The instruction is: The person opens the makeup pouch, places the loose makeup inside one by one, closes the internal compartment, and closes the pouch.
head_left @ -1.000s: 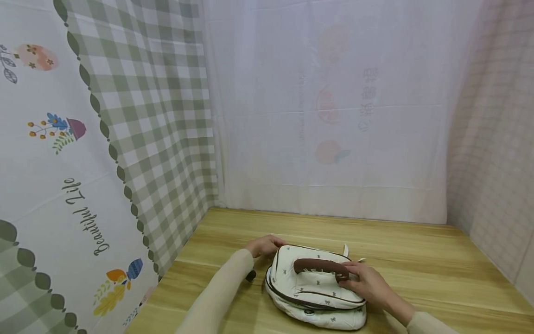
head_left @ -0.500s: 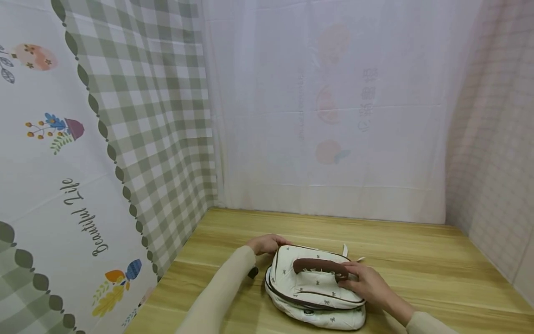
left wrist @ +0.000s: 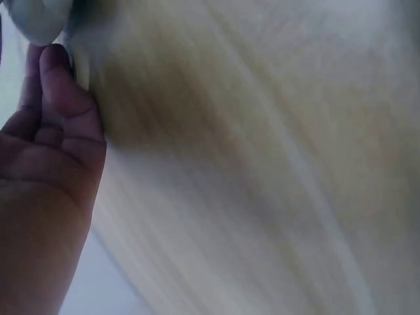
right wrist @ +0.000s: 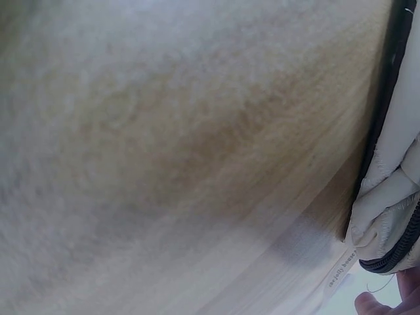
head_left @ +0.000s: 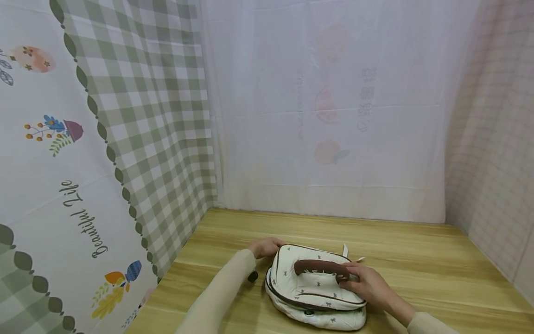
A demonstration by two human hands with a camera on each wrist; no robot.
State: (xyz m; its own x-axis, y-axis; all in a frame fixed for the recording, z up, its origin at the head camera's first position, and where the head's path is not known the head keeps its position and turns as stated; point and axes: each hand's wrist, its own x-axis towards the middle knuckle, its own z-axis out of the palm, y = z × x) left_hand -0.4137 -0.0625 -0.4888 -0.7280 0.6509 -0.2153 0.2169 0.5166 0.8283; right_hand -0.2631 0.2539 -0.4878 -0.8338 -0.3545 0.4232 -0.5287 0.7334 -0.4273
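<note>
A white fabric bag [head_left: 306, 290] with small dark bow prints and dark piping lies on the table, its brown lettered handle [head_left: 319, 266] on top. At its far left corner is my left hand [head_left: 264, 247], bent fingers pinching the bag's edge; the fingertips are partly hidden behind it. The left wrist view shows this hand [left wrist: 56, 144] curled against pale fabric. My right hand [head_left: 367, 284] grips the bag at the handle's right end, thumb and fingers on either side. In the right wrist view, a dark zipper [right wrist: 397, 246] runs along the bag's side above my fingertips.
The wood-grain table [head_left: 225, 232] extends around the bag. A pale strap [head_left: 345, 250] sticks out behind it. A green checked cloth [head_left: 167, 106] hangs at the left and a white curtain [head_left: 267, 139] at the back. A printed label [right wrist: 341, 270] shows beneath the bag's side.
The left hand shifts very slightly at the bag's corner. The bag and the right hand stay almost in place.
</note>
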